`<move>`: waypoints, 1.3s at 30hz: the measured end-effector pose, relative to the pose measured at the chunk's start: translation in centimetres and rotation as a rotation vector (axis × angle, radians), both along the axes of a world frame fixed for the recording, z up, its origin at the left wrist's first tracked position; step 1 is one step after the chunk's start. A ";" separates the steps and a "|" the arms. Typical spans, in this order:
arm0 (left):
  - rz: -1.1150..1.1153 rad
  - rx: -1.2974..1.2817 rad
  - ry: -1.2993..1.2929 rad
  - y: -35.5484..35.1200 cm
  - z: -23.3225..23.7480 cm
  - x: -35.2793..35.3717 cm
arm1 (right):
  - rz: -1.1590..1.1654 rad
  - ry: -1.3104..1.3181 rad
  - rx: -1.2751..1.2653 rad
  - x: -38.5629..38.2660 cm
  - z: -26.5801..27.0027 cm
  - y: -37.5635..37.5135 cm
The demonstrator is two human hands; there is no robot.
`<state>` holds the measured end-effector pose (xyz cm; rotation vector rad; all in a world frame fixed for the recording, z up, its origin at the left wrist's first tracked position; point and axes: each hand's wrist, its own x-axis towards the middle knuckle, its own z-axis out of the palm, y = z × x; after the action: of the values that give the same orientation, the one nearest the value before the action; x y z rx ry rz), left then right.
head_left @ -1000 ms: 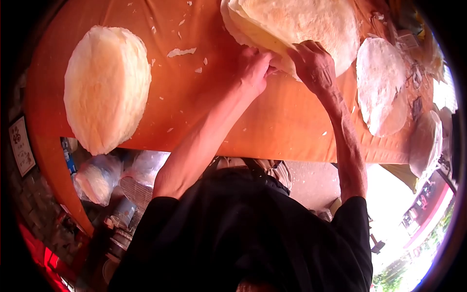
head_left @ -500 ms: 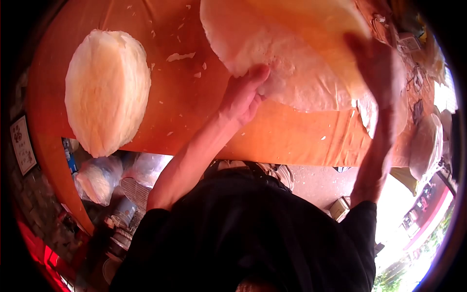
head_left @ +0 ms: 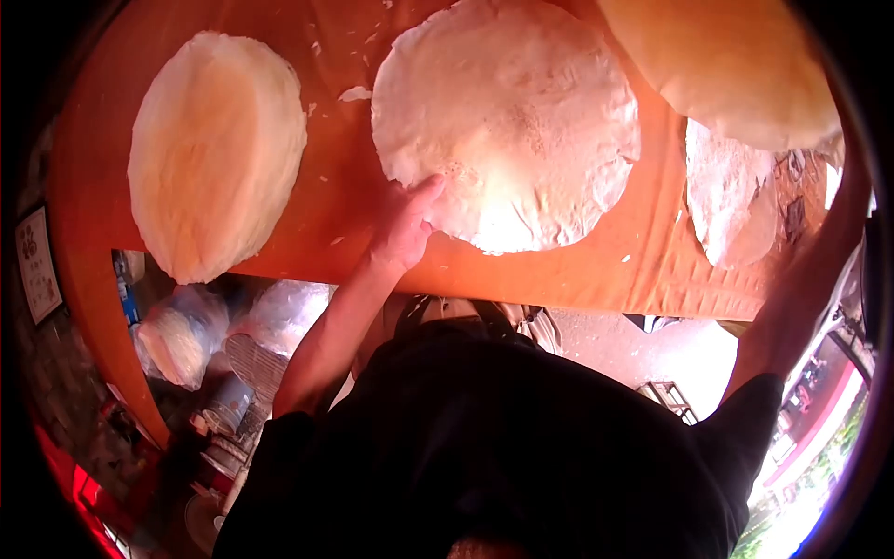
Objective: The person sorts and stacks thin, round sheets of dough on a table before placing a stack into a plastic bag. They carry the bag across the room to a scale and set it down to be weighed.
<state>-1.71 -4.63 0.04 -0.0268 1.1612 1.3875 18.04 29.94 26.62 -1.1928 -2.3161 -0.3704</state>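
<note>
A pale, thin round sheet with a wrinkled rim lies in front of me on the orange-covered table. My left hand is closed at its near left edge, thumb on top and the other fingers curled, partly hidden. At the upper right is a yellowish round sheet, overlapping whitish sheet pieces. My right forearm reaches up beside it into the dark image border, where my right hand's fingers cannot be made out.
A stack of pale oval-looking sheets stands on the table's left. Small flakes are scattered over the cover. Below the table's edge are filled plastic bags and a metal can. A framed picture is at far left.
The yellowish sheet and my right arm have moved right, uncovering the full pale round sheet. My left hand has shifted left and down along that sheet's edge.
</note>
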 end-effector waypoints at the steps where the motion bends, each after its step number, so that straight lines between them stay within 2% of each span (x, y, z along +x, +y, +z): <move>1: 0.030 -0.006 -0.022 -0.2 0.2 -0.1 | -0.070 -0.035 0.068 -1.8 0.1 -2.9; 3: 0.095 -0.020 -0.066 -0.2 1.4 0.3 | -0.006 -0.086 0.015 -2.2 -1.2 -7.1; 4: 0.133 -0.029 -0.089 -0.6 1.6 0.2 | 0.131 -0.105 -0.106 -1.4 -3.3 -8.9; 5: 0.132 -0.088 -0.093 -2.0 -1.6 0.0 | 0.276 -0.106 -0.163 -2.1 -5.5 -11.4; 6: 0.086 -0.006 -0.105 -2.2 -1.6 -0.1 | 0.419 -0.109 -0.234 -2.7 -7.8 -13.9; 7: 0.087 0.054 -0.114 -2.1 -0.5 0.0 | 0.561 0.104 -0.374 -3.0 -12.8 -15.5; 10: 0.091 0.104 -0.162 -1.5 3.0 0.7 | 0.518 -0.491 -0.612 -5.6 -20.8 -22.1; 11: 0.067 0.132 -0.219 -1.8 2.8 0.6 | 0.616 -0.095 -0.725 -5.7 -22.1 -23.0; 12: 0.058 0.120 -0.196 -2.0 2.7 0.5 | 0.578 -0.142 -0.656 -5.9 -22.7 -23.7; 14: 0.049 0.095 -0.152 -1.9 3.2 0.8 | 0.590 -0.092 -0.672 -5.7 -21.8 -23.5; 16: 0.076 0.161 -0.137 -3.0 0.1 1.6 | 0.579 -0.111 -0.678 -6.9 -21.4 -24.0; 20: 0.069 0.126 -0.159 -2.9 0.1 1.5 | 0.523 -0.216 -0.754 -8.1 -22.3 -25.8; 23: 0.085 0.161 -0.243 -3.2 0.9 1.4 | 0.571 -0.051 -0.746 -7.2 -20.5 -26.6; 25: 0.078 0.267 -0.258 -2.7 0.3 1.2 | 0.545 -0.060 -0.675 -7.2 -20.4 -27.0; 28: 0.181 0.183 -0.197 -2.5 -0.2 1.9 | 0.510 -0.040 -0.568 -6.9 -23.1 -26.1; 29: 0.128 0.215 -0.191 -2.4 -0.4 1.7 | 0.517 -0.034 -0.654 -7.0 -22.4 -25.3; 30: 0.118 0.213 -0.192 -2.1 -0.5 1.5 | 0.517 -0.031 -0.743 -7.1 -20.9 -24.4; 31: 0.103 0.214 -0.197 -1.6 -0.4 1.4 | 0.589 0.064 -0.720 -7.7 -19.2 -23.7; 32: 0.089 0.222 -0.196 -0.8 -0.4 1.1 | 0.572 0.012 -0.763 -8.3 -16.4 -22.9; 33: 0.078 0.184 -0.223 -0.2 -0.1 0.7 | 0.608 0.087 -0.919 -8.4 -13.3 -22.2; 36: 0.174 0.214 -0.111 1.3 -1.7 -0.6 | 0.698 0.063 -0.683 -5.9 -6.1 -19.4; 38: 0.191 0.259 0.012 0.2 -3.4 -2.6 | 0.669 0.097 -0.580 -3.5 -5.2 -15.8; 39: 0.251 0.285 0.001 -0.4 -1.6 -3.7 | 0.478 0.341 -0.900 -2.8 -5.6 -14.4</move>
<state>-5.37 -5.02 -1.56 0.0322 0.9756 1.7656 15.19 15.53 21.00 -0.8760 -2.3760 1.0538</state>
